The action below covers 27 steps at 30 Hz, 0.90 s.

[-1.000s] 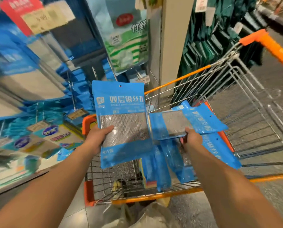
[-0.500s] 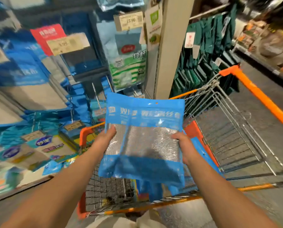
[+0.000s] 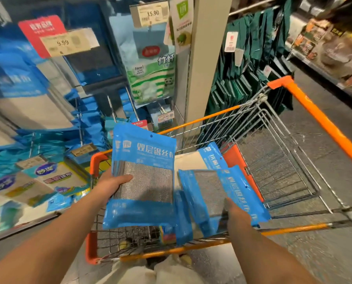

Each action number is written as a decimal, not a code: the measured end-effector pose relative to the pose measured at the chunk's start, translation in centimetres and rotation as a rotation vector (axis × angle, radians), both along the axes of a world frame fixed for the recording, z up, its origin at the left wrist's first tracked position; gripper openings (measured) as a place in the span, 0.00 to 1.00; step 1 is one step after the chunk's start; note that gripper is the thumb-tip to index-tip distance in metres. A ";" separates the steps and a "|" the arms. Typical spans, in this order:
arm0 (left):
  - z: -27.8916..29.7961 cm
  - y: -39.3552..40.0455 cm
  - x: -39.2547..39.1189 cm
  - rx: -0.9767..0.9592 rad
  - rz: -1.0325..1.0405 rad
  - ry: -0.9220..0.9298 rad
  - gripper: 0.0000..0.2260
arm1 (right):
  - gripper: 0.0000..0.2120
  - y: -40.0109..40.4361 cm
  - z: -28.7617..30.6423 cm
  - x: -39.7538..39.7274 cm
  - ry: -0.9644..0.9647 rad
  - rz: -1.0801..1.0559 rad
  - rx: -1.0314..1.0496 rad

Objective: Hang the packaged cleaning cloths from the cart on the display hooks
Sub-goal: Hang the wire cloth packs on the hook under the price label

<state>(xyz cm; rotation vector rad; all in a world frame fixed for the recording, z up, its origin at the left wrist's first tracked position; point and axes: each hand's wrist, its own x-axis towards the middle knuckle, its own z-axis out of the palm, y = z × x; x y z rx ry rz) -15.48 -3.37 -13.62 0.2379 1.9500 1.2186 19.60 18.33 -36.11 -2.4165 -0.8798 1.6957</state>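
My left hand (image 3: 111, 182) grips a stack of blue packaged cleaning cloths (image 3: 144, 175) by its left edge, upright above the cart, thumb across the silver mesh window. My right hand (image 3: 235, 214) is down in the cart and holds another blue cloth pack (image 3: 228, 193), which lies tilted among several more packs (image 3: 186, 224). The orange-and-wire cart (image 3: 306, 103) stands straight in front of me. Display hooks (image 3: 111, 107) with hanging blue packs fill the shelf wall on the left.
Price tags reading 9.99 (image 3: 63, 43) and 15.90 (image 3: 150, 14) hang above the display. A beige pillar (image 3: 201, 64) stands behind the cart. Green goods (image 3: 250, 64) hang to its right. The aisle floor (image 3: 324, 253) lies to the right.
Half a second ago both hands held the stack together. My right hand has since let go and dropped into the cart onto another pack; my left hand keeps the stack.
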 end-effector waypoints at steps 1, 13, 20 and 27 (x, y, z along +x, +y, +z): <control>0.0 -0.1 0.0 -0.004 -0.019 0.014 0.16 | 0.59 0.0 -0.7 1.2 0.079 0.000 -0.031; -0.6 -2.0 -0.1 -0.034 -0.044 -0.008 0.13 | 0.09 -2.0 8.2 -2.7 0.195 0.085 0.022; 0.0 -3.2 -1.8 -0.061 0.075 0.010 0.18 | 0.06 1.3 5.3 -2.7 -0.053 0.308 -0.017; -2.7 -4.0 -4.3 0.080 0.045 0.008 0.39 | 0.09 0.9 10.2 -2.5 0.183 0.081 0.044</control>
